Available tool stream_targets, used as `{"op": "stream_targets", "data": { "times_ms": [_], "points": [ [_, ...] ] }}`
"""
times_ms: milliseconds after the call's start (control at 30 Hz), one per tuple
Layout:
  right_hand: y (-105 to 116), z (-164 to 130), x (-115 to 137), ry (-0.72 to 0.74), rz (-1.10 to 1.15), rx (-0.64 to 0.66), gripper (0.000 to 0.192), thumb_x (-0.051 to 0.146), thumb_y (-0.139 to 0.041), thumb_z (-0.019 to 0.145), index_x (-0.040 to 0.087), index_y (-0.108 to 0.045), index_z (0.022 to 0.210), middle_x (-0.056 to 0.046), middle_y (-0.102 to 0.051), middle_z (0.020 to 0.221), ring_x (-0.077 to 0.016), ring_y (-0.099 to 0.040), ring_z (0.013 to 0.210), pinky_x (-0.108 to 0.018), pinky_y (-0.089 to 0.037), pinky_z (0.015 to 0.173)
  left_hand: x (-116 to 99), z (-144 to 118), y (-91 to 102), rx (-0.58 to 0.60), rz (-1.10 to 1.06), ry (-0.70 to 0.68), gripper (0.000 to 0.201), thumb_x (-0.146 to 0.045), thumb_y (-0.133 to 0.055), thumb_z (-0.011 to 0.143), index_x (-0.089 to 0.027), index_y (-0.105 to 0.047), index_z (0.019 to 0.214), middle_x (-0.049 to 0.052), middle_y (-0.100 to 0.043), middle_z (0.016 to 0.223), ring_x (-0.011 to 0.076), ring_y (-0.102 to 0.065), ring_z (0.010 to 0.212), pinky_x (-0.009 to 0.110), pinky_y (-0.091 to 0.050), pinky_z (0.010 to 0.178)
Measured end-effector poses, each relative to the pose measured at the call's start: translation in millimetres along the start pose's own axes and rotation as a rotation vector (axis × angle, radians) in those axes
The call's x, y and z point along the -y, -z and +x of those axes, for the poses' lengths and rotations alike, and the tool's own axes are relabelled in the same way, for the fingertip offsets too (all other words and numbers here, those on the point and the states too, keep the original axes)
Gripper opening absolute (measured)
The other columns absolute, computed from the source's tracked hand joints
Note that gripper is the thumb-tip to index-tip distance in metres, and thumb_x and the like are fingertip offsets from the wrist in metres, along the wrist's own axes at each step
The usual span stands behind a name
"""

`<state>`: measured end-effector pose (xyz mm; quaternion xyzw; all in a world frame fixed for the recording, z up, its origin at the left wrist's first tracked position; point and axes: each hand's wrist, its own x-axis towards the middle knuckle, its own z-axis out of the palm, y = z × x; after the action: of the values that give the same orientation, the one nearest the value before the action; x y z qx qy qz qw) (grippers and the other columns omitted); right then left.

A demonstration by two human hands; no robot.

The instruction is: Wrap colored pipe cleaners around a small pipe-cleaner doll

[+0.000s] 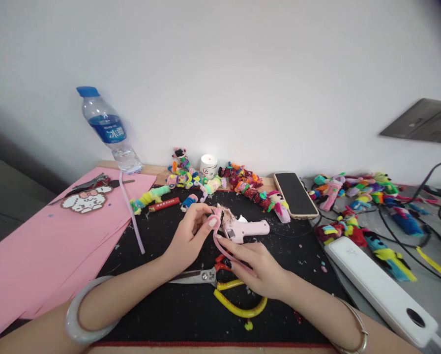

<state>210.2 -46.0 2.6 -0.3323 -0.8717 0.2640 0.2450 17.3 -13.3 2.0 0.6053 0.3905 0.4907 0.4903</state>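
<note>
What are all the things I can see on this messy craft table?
pipe cleaner: 1, pink, bent, held between both hands
glue gun: 1, pink, on the black mat behind the hands
scissors: 1, yellow handles, under the right hand
fuzzy figures: many, multicoloured, along the wall and on the right
water bottle: 1, clear with blue cap, back left
phone: 1, black screen, back centre
small jar: 1, white, by the wall
pink paper: stack, left
power strip: 1, white, right
black mat: 1, centre
left hand: pinching the pipe cleaner, pale bangle on wrist
right hand: holding the pipe cleaner's other end
</note>
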Motion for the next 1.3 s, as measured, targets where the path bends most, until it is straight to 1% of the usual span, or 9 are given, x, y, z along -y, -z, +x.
{"op": "stream_targets", "data": {
  "times_ms": [200,367,500,733,1033,1300],
  "points": [
    [-0.5,0.8,0.4,-0.006,0.000,0.002,0.052,0.017,-0.040,0.087,0.018,-0.035,0.138,0.004,-0.046,0.058,-0.0106,-0.039,0.049,-0.020,-0.032,0.050,-2.0,-0.4,-0.1,0.004,0.002,0.005,0.014,-0.032,-0.049,0.087,-0.022,-0.044,0.095,0.002,-0.058,0.088,0.0135,-0.055,0.080,0.027,-0.043,0.072],
    [0.0,0.3,0.9,-0.004,0.002,0.001,0.052,0.016,-0.040,0.086,0.017,-0.036,0.138,0.005,-0.045,0.057,-0.0108,-0.039,0.050,-0.021,-0.031,0.050,-2.5,0.9,-0.5,0.007,-0.009,0.005,0.013,-0.031,-0.049,0.087,-0.021,-0.044,0.095,0.003,-0.058,0.093,0.0129,-0.055,0.081,0.027,-0.044,0.074],
    [-0.4,-0.3,0.3,-0.009,-0.004,0.003,0.052,0.016,-0.041,0.086,0.017,-0.036,0.138,0.005,-0.045,0.057,-0.0104,-0.039,0.050,-0.020,-0.031,0.050,-2.5,0.8,-0.4,0.006,-0.009,0.008,0.012,-0.030,-0.049,0.087,-0.021,-0.044,0.095,0.002,-0.058,0.091,0.0127,-0.054,0.080,0.026,-0.043,0.074],
    [-0.6,-0.1,0.1,-0.005,-0.016,0.003,0.052,0.017,-0.040,0.087,0.017,-0.035,0.138,0.004,-0.046,0.058,-0.0103,-0.040,0.050,-0.020,-0.032,0.050,-2.2,0.5,-0.2,0.000,-0.003,0.011,0.014,-0.031,-0.050,0.087,-0.021,-0.045,0.095,0.002,-0.058,0.087,0.0148,-0.056,0.084,0.028,-0.044,0.074],
    [-2.2,-0.8,-1.4,0.005,-0.014,-0.005,0.052,0.016,-0.039,0.087,0.018,-0.035,0.138,0.005,-0.045,0.056,-0.0102,-0.040,0.049,-0.020,-0.032,0.050,-1.6,0.0,-0.5,-0.005,-0.025,0.011,0.014,-0.031,-0.050,0.086,-0.021,-0.045,0.094,0.004,-0.059,0.100,0.0126,-0.055,0.078,0.027,-0.044,0.073],
    [-2.3,-0.7,-1.8,0.007,-0.013,-0.006,0.052,0.016,-0.040,0.087,0.019,-0.034,0.138,0.005,-0.045,0.057,-0.0107,-0.040,0.050,-0.020,-0.031,0.050,-1.6,0.2,0.1,0.000,-0.007,0.013,0.013,-0.031,-0.050,0.087,-0.022,-0.045,0.095,0.003,-0.059,0.095,0.0126,-0.054,0.078,0.027,-0.043,0.072]
  ]
}}
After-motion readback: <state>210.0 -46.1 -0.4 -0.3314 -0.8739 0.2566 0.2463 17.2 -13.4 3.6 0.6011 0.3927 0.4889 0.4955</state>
